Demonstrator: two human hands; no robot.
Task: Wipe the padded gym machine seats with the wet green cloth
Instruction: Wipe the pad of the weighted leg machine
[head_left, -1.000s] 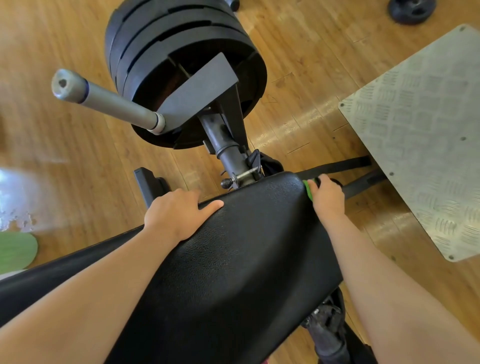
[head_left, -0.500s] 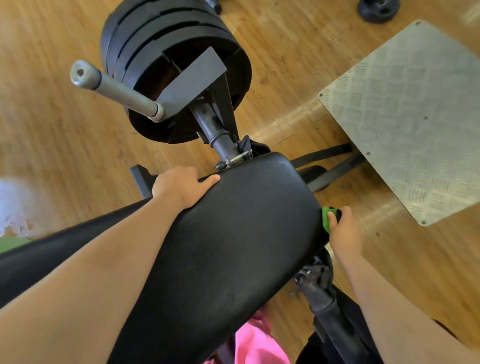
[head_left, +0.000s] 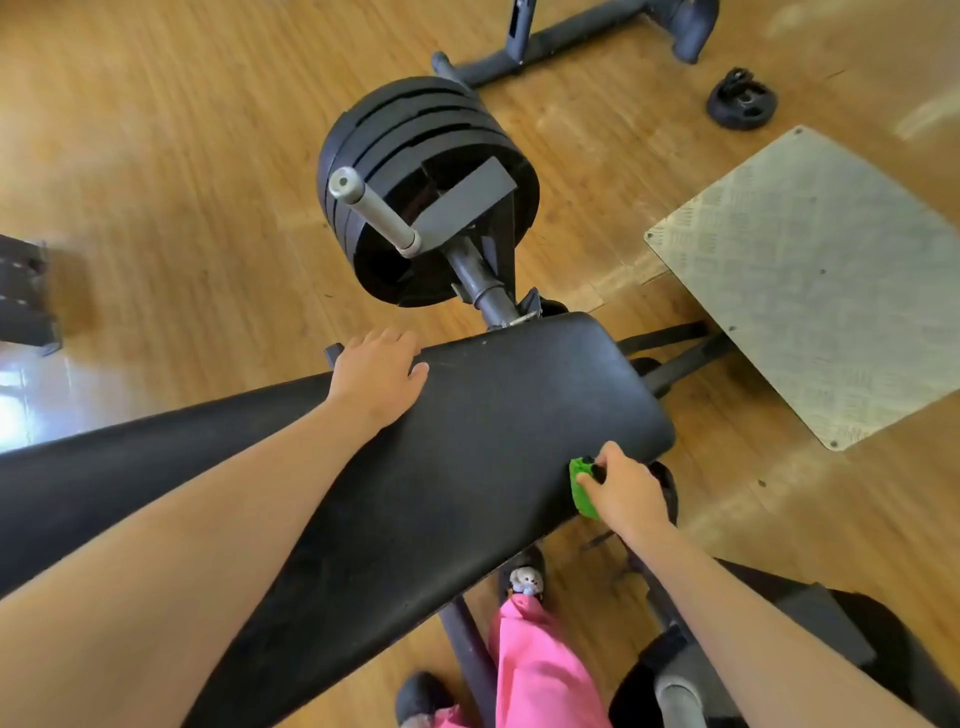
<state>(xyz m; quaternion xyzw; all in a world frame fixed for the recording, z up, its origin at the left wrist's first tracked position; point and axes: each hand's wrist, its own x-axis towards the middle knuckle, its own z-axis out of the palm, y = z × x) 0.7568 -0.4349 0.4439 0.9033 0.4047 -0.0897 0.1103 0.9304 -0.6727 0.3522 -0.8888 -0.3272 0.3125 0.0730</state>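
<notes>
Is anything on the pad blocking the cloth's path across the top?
Only the left hand, resting on the pad's far edge. The right hand holds the cloth at the near edge; the surface between shows nothing else.

I'm counting two hands now, left hand and right hand, one green cloth, one padded seat, one stack of weight plates, one loose plate, one metal platform.
</notes>
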